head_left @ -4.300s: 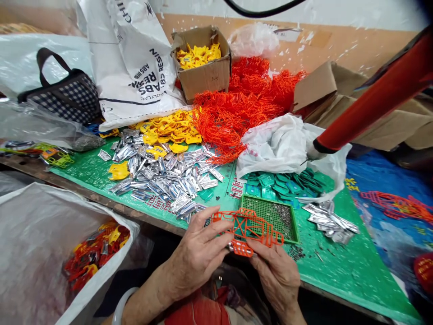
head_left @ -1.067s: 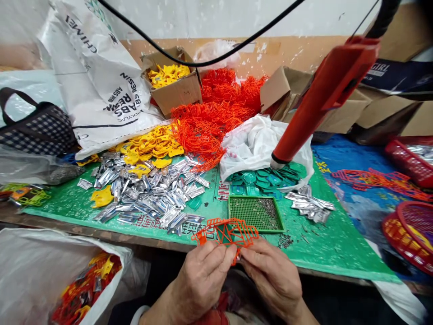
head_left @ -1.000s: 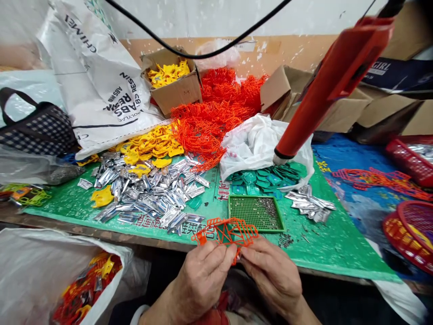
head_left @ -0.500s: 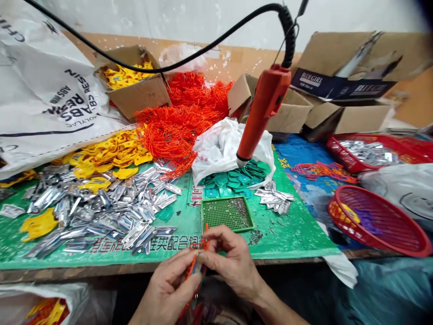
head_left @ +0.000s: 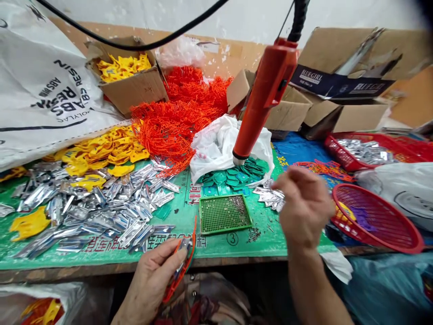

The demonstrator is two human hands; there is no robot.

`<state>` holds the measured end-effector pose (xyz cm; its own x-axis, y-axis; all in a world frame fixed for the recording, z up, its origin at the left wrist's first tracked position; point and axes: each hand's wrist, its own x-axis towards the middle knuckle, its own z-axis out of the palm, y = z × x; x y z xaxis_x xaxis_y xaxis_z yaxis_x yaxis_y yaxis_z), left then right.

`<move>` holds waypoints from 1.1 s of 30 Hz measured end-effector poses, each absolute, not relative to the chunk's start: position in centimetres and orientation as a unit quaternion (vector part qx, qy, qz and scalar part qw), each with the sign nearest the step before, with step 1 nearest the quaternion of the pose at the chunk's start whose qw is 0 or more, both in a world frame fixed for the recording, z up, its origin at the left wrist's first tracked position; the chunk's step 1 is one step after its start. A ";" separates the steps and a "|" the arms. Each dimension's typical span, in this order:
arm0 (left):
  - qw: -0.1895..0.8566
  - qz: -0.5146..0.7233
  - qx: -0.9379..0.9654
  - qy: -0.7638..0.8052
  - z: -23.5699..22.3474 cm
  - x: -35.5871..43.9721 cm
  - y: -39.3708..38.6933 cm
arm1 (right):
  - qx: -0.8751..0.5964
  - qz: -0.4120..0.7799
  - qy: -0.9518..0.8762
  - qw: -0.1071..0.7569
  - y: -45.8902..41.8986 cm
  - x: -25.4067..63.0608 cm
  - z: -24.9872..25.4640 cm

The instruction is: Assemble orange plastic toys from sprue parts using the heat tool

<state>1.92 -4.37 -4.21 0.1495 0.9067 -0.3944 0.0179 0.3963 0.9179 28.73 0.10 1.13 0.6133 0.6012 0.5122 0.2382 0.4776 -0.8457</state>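
Note:
My left hand (head_left: 154, 275) is closed on a thin orange plastic frame (head_left: 188, 253), held edge-on at the table's front edge with a small silver piece against it. My right hand (head_left: 302, 207) hovers, blurred, over the right end of the green mat (head_left: 216, 243), beside a small pile of silver metal pieces (head_left: 270, 196). Its fingers are curled and I cannot see whether they hold anything. A green perforated tray (head_left: 224, 213) with tiny screws lies between the two hands.
An orange electric screwdriver (head_left: 262, 97) hangs on a black cable above teal parts (head_left: 233, 176) in a white bag. Silver pieces (head_left: 101, 212), yellow parts (head_left: 104, 151) and orange frames (head_left: 176, 122) cover the left. Red baskets (head_left: 375, 216) and cardboard boxes (head_left: 338, 90) stand right.
My right hand has let go of the orange frame and swung right toward the small silver pile. The left hand has turned the frame edge-on. The view has panned right.

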 end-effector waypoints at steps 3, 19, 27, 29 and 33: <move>0.663 0.367 0.365 0.540 -4.0 2.7 -4.0 | -0.460 0.023 -0.477 0.748 4.1 32.5 4.0; 0.723 0.351 0.301 0.513 -3.4 4.0 -3.0 | -0.451 0.359 -0.539 0.614 9.2 26.9 6.2; 0.712 0.323 0.322 0.533 -3.4 4.6 -2.7 | -0.504 0.305 -0.470 0.658 3.6 26.9 1.8; 0.709 0.320 0.329 0.535 -3.2 4.7 -2.7 | -0.502 0.301 -0.468 0.662 3.2 26.9 1.4; 0.690 0.329 0.352 0.541 -3.1 4.6 -2.9 | -0.495 0.299 -0.475 0.663 3.0 26.7 0.7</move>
<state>4.57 -2.86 -3.11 0.1989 0.8337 -0.5151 -0.0729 0.5368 0.8406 26.69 3.01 0.72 0.3703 0.8669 0.3336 0.0742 0.3304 -0.9409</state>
